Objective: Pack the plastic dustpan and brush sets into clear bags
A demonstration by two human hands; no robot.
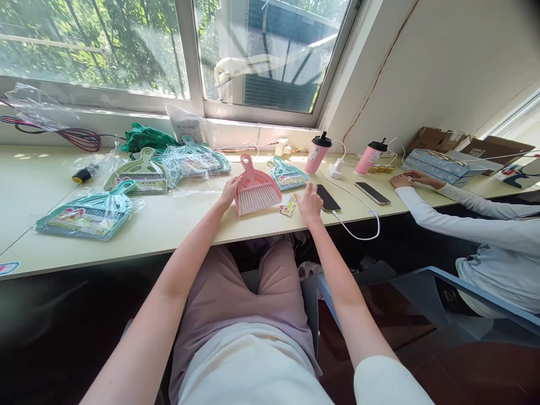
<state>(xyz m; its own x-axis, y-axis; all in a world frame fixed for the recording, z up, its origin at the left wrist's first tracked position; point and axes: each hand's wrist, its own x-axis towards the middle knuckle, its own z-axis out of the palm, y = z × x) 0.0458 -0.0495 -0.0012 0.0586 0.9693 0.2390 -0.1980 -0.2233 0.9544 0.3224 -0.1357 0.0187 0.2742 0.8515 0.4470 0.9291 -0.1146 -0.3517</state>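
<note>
Pink dustpan (248, 178) with its brush (258, 200) fitted in the pan, pale bristles facing the wearer; stands tilted above the worktop (198, 216), in front of the wearer, handle up. Teal dustpan set (289, 174) just behind it, printed card inside. Left side: olive dustpan set (141, 173) and front teal set (89, 211), both in clear wrap, each with a brush and printed card in it. More teal sets (198, 157) in crinkled clear plastic behind. Two pink cups (318, 153) with black lids at the back right; contents hidden. Patterned blue box (439, 164) at far right, by a co-worker's hands (410, 179).

Pose: left hand (230, 193) reaches forward, grip clasped on the pink dustpan's left edge. Right hand (310, 205) also forward, fingers loosely bent, thumb spread, grip with nothing visible in it; between loose card (288, 206) and charging phone (328, 198). Can't tell whether it touches either.
</note>
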